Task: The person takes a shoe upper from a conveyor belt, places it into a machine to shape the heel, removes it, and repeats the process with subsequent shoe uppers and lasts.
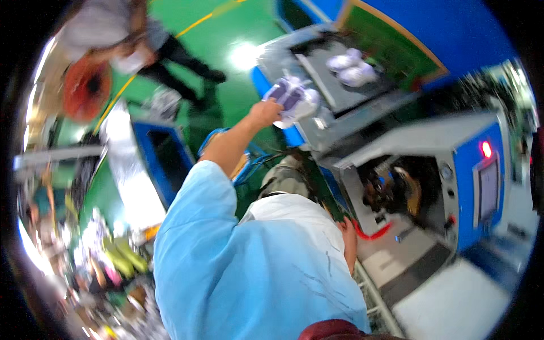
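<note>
My left hand (265,111) reaches far forward and grips a white and purple soft shoe piece (293,96) at the edge of a grey conveyor tray (334,90). Two more white pieces (351,67) lie farther along that tray. My right hand (347,238) hangs low by my side, next to a red curved part (372,232) at the open front of a blue and grey machine (470,187). It seems to hold nothing; its fingers are blurred. A light blue smock (243,272) covers my arm and body.
The machine has a lit red button (485,149) and a grey screen panel (487,190). A blue bin (164,156) stands to the left on the green floor (226,22). Another person (130,39) bends over near an orange round object (85,88). Coloured clutter fills the lower left.
</note>
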A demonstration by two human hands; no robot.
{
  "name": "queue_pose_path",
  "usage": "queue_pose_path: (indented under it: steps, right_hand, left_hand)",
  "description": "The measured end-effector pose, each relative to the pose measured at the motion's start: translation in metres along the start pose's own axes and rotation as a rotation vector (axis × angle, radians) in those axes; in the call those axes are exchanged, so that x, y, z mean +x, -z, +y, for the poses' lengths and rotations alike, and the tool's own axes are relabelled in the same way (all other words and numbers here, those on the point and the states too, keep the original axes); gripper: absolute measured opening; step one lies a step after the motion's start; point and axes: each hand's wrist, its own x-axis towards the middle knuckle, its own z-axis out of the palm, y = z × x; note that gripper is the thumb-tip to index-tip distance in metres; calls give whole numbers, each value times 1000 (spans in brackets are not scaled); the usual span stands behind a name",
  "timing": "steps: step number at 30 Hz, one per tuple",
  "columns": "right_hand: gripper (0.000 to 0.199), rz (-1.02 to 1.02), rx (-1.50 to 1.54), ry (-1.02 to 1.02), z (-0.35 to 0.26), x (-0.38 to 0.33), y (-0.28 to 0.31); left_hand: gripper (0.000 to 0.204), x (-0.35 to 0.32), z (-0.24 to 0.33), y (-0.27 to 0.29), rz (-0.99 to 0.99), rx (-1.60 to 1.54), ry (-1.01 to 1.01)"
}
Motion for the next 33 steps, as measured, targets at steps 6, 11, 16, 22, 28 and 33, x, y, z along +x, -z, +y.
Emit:
queue_pose_path:
  steps: [6, 11, 16, 22, 28, 33]
  right_hand:
    - [64, -146, 196, -192, 90, 76, -29]
    - [61, -182, -321, 122, -63, 20, 19]
    - [62, -100, -355, 197, -108, 20, 24]
    - [52, -21, -46, 263, -115, 29, 9]
    - [61, -466, 1324, 91, -158, -3, 16]
    - [40, -181, 1964, 21, -99, -14, 33]
  left_hand:
    - [31, -224, -98, 7, 84, -141, 209]
    - [34, -472, -188, -16, 297, -141, 827]
    - [39, -590, -258, 12, 636, 500, 1763]
    - [30, -307, -131, -1, 817, -391, 845]
    - [28, -130, 212, -7, 87, -784, -51]
    - [66, -131, 348, -17, -331, -311, -865]
